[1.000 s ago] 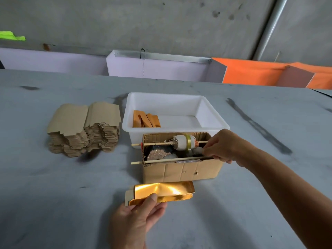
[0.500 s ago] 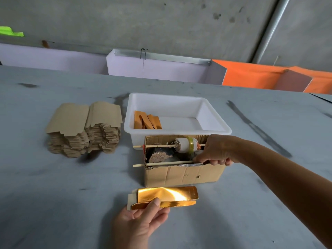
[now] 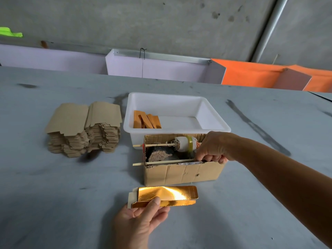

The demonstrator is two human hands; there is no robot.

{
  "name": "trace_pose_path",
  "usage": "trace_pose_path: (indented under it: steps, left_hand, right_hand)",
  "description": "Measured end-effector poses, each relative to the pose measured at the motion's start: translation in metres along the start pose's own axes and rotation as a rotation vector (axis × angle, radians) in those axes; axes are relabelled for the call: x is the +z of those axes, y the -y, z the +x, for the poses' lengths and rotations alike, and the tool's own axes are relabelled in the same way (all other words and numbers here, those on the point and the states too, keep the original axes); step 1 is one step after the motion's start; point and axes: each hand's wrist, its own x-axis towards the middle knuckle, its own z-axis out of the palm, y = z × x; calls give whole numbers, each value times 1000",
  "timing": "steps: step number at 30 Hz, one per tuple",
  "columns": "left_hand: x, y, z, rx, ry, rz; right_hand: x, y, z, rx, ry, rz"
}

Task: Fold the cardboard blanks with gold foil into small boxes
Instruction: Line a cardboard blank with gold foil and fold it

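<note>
Head view. Left hand holds a gold-foil cardboard blank low in the frame, just above the grey table; the thumb presses on the foil's near edge and the fingers curl beneath. The blank is partly folded, foil side up, with a plain cardboard tab showing at its left end.

Right hand reaches over the right end of an open brown cardboard box, which stands just behind the blank. Its fingers are curled at the box's front rim, next to the end of the nearer of two wooden sticks laid across the opening. What exactly they pinch cannot be told. A tape roll sits on the farther stick. A dark lump lies inside the box.

A white plastic tub stands directly behind the box, touching it or nearly so, with orange flat pieces leaning at its left side.

A stack of unfolded brown blanks sits left of the tub, well apart from the hands.

No brand, label or legible writing appears on any item.
</note>
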Motion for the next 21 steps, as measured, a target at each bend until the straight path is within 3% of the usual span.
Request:
trace_pose_path:
  steps: [17, 21]
  left_hand:
    - [4, 3, -2, 54, 1, 10]
    - [16, 1, -2, 147, 10, 28]
  right_hand:
    - [-5, -5, -12, -30, 12, 307]
    - [1, -9, -13, -31, -48, 435]
